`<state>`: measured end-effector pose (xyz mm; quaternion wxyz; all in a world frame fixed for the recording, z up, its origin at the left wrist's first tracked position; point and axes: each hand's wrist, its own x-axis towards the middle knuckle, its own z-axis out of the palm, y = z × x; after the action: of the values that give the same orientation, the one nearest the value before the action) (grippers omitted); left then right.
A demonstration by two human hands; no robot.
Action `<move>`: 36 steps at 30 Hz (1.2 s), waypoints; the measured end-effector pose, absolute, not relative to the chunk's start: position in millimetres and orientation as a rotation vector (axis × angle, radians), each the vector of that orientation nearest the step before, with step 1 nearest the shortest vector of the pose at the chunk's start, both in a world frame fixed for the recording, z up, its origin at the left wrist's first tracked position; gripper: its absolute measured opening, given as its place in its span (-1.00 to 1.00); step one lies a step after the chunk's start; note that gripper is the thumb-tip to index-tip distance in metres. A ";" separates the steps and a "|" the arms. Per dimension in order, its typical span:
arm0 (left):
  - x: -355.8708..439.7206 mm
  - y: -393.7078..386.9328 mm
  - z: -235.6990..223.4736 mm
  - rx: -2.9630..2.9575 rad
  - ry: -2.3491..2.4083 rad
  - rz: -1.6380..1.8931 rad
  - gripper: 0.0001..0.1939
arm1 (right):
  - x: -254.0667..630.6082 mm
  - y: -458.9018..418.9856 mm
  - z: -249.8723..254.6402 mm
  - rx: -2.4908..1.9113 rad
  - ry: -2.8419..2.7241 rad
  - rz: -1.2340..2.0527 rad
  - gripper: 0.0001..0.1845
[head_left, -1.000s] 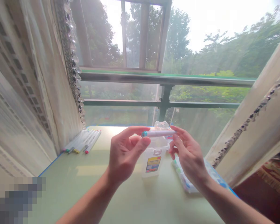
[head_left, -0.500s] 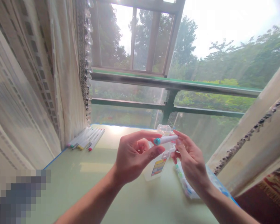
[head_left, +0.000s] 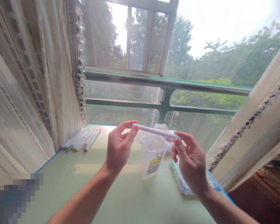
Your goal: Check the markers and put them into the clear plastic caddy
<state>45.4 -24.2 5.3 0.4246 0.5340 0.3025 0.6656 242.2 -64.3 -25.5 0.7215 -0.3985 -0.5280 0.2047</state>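
A white marker pen (head_left: 156,131) with teal ends is held lengthwise between my two hands above the table. My left hand (head_left: 120,143) pinches its left end between thumb and fingertips. At the other end, my right hand (head_left: 189,155) grips the tip the same way. Behind and just below the marker stands a clear plastic box (head_left: 151,155) with a colourful label, its lid (head_left: 161,127) tipped back. Under my right hand lies a pack of markers (head_left: 180,183), partly covered by the hand and wrist.
Several white markers (head_left: 82,140) with coloured ends lie at the table's far left. The pale green table (head_left: 121,199) has a blue edge. Curtains (head_left: 49,77) hang on both sides, and a window with a metal rail (head_left: 130,78) rises behind.
The marker has turned from pointing toward me to lying sideways, fully in view. My left hand has shifted left and up to its end. The box's open top now shows more.
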 end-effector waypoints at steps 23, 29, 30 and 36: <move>32.3 -4.2 13.8 0.445 0.533 1.342 -0.86 | 243.4 -84.1 -36.1 -0.754 -1.563 0.256 -0.50; 40.1 -14.1 14.9 0.569 0.541 1.437 -0.93 | 244.4 -83.1 -36.3 -0.737 -1.555 0.262 -0.48; 41.3 -15.8 14.5 0.603 0.531 1.448 -0.93 | 244.3 -83.1 -36.0 -0.744 -1.536 0.270 -0.47; 45.0 -21.0 11.3 0.741 0.533 1.481 -0.63 | 244.5 -83.6 -34.4 -0.805 -1.423 0.215 -0.68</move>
<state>45.0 -21.0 11.3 0.6449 0.3256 0.2343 0.6505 244.5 -83.6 -34.4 0.6788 -0.3586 -0.6336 0.0956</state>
